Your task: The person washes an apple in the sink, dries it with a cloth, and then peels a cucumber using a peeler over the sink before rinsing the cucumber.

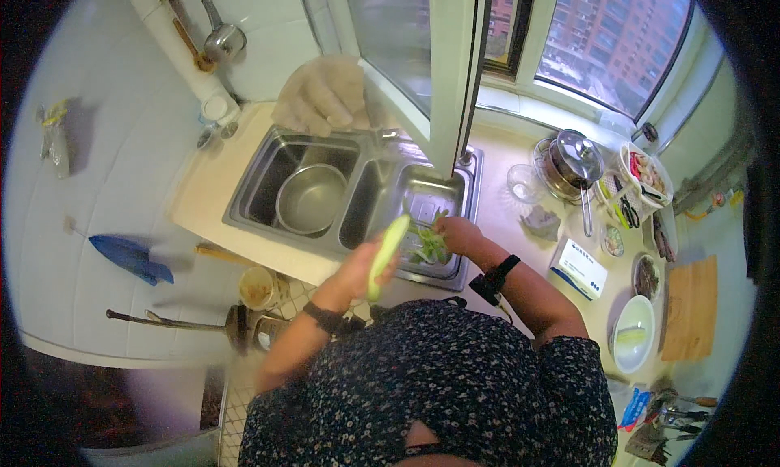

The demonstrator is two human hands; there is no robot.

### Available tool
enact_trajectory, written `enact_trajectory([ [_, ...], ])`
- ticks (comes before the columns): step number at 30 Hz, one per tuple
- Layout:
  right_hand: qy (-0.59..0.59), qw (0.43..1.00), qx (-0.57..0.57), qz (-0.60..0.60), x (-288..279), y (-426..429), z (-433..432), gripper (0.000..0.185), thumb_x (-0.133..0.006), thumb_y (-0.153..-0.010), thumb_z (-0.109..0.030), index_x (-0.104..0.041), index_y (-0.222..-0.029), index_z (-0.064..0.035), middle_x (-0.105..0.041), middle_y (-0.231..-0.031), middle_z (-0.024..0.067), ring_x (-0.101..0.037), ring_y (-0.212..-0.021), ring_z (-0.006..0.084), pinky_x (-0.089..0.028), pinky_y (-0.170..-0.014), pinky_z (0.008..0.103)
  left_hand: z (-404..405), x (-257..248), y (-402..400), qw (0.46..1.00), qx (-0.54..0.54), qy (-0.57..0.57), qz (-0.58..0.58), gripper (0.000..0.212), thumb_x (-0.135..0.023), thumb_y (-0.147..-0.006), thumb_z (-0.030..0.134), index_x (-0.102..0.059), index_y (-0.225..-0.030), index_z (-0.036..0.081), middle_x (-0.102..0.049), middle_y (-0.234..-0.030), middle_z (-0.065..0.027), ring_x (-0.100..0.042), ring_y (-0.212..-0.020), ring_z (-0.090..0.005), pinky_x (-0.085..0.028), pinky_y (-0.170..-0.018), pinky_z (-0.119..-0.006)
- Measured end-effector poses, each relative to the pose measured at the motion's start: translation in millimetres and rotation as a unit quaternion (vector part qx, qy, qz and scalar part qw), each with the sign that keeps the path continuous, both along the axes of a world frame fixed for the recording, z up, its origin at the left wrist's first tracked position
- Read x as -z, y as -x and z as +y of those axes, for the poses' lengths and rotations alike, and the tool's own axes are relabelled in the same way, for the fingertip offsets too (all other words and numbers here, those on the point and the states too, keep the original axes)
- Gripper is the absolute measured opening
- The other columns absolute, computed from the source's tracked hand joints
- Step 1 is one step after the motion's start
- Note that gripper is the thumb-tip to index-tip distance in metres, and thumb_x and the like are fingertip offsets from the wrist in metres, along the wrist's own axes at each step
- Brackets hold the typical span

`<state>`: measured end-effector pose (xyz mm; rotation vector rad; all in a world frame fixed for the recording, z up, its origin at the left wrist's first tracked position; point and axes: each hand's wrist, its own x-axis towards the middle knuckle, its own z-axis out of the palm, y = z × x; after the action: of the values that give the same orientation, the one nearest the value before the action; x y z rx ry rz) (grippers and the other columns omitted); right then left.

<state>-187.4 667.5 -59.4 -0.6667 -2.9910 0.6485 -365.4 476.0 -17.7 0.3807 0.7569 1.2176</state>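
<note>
My left hand [359, 269] grips a long, pale green peeled gourd or cucumber [389, 256], tilted in front of the sink's near edge. Over the right basin [429, 189] of the steel double sink is my right hand [458, 234], its fingers curled beside a heap of green peelings [431, 247]. Whether those fingers hold a peeler or some peelings is hidden. A round steel bowl [312, 199] sits in the left basin.
An open window sash [448, 83] juts over the sink. On the right counter stand a lidded pot [573, 162], a white box [579, 269], and a white bowl [634, 333] with a pale green piece inside. A wooden cutting board [690, 308] leans against the right wall.
</note>
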Motion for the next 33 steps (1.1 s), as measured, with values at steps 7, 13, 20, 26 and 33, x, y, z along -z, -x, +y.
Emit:
enact_trajectory([
  [7,0.029,0.988,0.148,0.019,-39.3,2.5,-5.0,0.019,-0.051,-0.087,-0.019,-0.056,-0.095,-0.0039,-0.061,-0.09,0.0195,-0.061,-0.086,0.0343,-0.049,-0.072,0.0453,5.7,-17.8,7.9,0.977,0.0,-0.084,0.198,0.055,-0.043,-0.086,0.02,-0.03,-0.139,0.013,-0.053,-0.102,-0.006,-0.053,-0.085,-0.0147,-0.047,-0.07,-0.027],
  [13,0.12,0.969,0.123,0.18,-38.1,1.2,-1.6,0.017,-0.055,-0.086,-0.018,-0.055,-0.097,-0.0049,-0.056,-0.086,0.0115,-0.057,-0.074,0.0235,-0.047,-0.065,0.0363,12.6,-18.7,5.0,0.906,-0.022,-0.173,0.386,0.055,-0.051,-0.084,0.006,-0.034,-0.136,0.007,-0.05,-0.122,-0.0059,-0.052,-0.102,-0.0156,-0.041,-0.089,-0.025],
  [20,0.333,0.907,0.04,0.253,-86.6,10.2,-26.8,0.018,-0.063,-0.082,-0.014,-0.055,-0.095,-0.0032,-0.053,-0.076,0.0015,-0.049,-0.062,0.0088,-0.041,-0.051,0.0241,10.5,-22.2,7.3,0.798,0.026,-0.179,0.574,0.053,-0.062,-0.081,0.004,-0.042,-0.13,0.004,-0.055,-0.109,-0.0027,-0.052,-0.095,-0.0109,-0.043,-0.081,-0.024],
  [26,0.37,0.909,-0.019,0.19,-81.7,10.1,-18.2,0.02,-0.065,-0.081,-0.014,-0.055,-0.095,-0.0021,-0.054,-0.075,-0.0001,-0.048,-0.061,0.0063,-0.039,-0.051,0.0229,11.8,-22.6,5.0,0.905,0.071,-0.127,0.399,0.045,-0.06,-0.088,0.017,-0.045,-0.128,0.005,-0.059,-0.098,-0.0012,-0.054,-0.083,-0.0092,-0.045,-0.074,-0.024],
  [33,0.467,0.863,0.025,0.193,-86.9,15.8,-19.6,0.02,-0.062,-0.083,-0.015,-0.054,-0.097,-0.002,-0.055,-0.075,0.001,-0.048,-0.06,0.0062,-0.038,-0.051,0.0217,-1.4,-14.7,1.6,0.988,0.04,0.038,0.143,0.036,-0.045,-0.096,0.03,-0.049,-0.121,0.004,-0.06,-0.094,-0.0072,-0.057,-0.079,-0.0162,-0.048,-0.067,-0.028],
])
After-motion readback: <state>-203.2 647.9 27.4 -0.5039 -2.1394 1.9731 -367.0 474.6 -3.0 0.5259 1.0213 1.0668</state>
